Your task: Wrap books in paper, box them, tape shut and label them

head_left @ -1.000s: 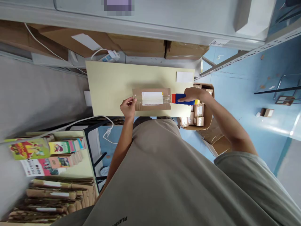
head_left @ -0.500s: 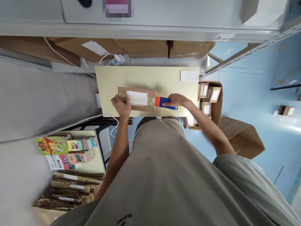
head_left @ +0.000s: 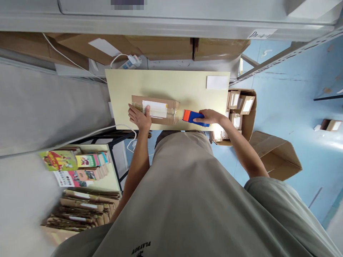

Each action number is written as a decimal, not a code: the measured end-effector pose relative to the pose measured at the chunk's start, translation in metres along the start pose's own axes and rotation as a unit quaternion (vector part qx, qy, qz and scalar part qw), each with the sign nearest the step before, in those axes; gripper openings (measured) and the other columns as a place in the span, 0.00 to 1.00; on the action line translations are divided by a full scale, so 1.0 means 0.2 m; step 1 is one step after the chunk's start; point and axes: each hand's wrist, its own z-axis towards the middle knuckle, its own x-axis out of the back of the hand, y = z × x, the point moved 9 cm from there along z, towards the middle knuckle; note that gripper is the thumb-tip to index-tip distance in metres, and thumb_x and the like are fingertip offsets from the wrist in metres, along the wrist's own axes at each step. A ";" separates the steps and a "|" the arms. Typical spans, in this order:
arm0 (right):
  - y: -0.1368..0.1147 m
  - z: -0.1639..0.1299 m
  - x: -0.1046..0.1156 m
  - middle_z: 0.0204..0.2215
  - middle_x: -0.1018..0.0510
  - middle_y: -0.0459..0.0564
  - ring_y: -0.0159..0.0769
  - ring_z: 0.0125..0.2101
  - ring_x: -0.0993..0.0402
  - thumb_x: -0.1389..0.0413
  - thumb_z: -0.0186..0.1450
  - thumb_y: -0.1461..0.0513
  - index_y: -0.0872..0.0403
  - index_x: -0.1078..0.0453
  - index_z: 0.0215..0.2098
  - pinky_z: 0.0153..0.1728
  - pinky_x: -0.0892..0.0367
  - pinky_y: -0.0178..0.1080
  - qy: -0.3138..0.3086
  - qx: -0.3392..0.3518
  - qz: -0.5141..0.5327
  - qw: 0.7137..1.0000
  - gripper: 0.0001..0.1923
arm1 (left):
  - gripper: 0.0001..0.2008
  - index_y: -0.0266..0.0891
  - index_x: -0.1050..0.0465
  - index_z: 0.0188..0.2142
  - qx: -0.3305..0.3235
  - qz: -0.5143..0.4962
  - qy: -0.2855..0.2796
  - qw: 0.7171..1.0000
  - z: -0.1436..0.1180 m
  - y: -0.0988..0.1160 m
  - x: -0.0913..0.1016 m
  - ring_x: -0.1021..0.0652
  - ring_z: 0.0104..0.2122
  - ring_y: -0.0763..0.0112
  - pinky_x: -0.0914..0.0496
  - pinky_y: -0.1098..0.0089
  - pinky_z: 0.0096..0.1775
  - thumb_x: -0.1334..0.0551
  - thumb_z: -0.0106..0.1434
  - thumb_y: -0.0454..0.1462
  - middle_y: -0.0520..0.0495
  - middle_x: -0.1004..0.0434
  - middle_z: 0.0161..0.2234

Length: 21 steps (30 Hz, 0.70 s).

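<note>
A flat brown cardboard parcel (head_left: 160, 100) with a white label lies on the pale yellow table (head_left: 166, 84). Clear tape runs along its length. My left hand (head_left: 139, 117) lies flat with fingers spread on the parcel's left near end, pressing it down. My right hand (head_left: 210, 116) grips the blue handle of a tape dispenser (head_left: 193, 116) with an orange head, which sits just off the parcel's right end, on the table.
A white slip (head_left: 217, 82) lies at the table's far right corner. An open carton of small boxes (head_left: 239, 107) stands on the blue floor to the right, with another carton (head_left: 276, 155) beyond. Books and flattened cardboard (head_left: 80, 203) are stacked at left. Large boxes sit under the shelf behind.
The parcel and both hands have shifted leftward in view. My left hand went from pinching the parcel's end to lying flat on it. The dispenser has come slightly away from the parcel's right end.
</note>
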 end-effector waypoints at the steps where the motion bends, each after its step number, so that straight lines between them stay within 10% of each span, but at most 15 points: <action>1: 0.01 0.00 0.01 0.43 0.12 0.58 0.46 0.39 0.17 0.37 0.75 0.38 0.53 0.21 0.51 0.37 0.32 0.42 0.001 -0.007 -0.006 1.000 0.28 | 0.54 0.35 0.41 0.82 0.000 0.002 0.001 1.000 0.00 0.00 0.00 0.34 0.76 0.26 0.40 0.31 0.76 0.37 0.72 0.68 0.16 0.34 0.74; 15: -0.33 0.13 -0.14 0.51 0.13 0.76 0.64 0.52 0.14 0.40 0.81 0.49 0.65 0.22 0.62 0.48 0.24 0.51 0.180 -0.094 -0.143 0.969 0.26 | 0.50 0.32 0.38 0.79 0.003 -0.012 0.004 1.000 0.02 -0.01 -0.02 0.36 0.77 0.28 0.38 0.36 0.76 0.35 0.74 0.65 0.18 0.35 0.74; 21: -0.24 0.08 -0.17 0.53 0.14 0.74 0.64 0.55 0.14 0.47 0.84 0.46 0.61 0.24 0.64 0.50 0.24 0.51 0.220 -0.143 -0.070 0.962 0.28 | 0.48 0.33 0.34 0.76 -0.013 -0.031 0.023 0.999 0.01 0.01 -0.01 0.32 0.75 0.26 0.37 0.35 0.75 0.33 0.72 0.66 0.18 0.31 0.72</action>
